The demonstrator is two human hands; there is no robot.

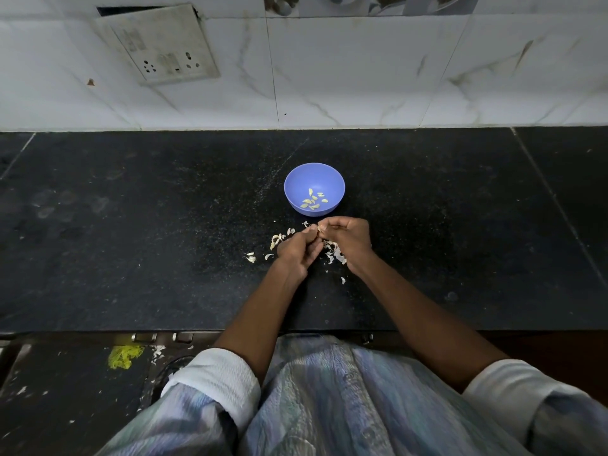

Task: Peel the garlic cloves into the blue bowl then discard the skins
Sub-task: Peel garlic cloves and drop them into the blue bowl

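The dark surface (427, 225) catches the mess. The blue bowl (296, 179) sits just past the hands, close for dropping peeled cloves (312, 202). Left hand (297, 250) and right hand (348, 236) together pinch one garlic clove (318, 228), tearing skin. Skins (335, 253) lie under them.

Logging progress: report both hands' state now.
Left hand: fingers curled, pinching a garlic clove.
Right hand: fingers curled, pinching the same clove.

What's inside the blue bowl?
A few peeled cloves lie at the bottom of the bowl. Nothing covers them; no skins show inside.
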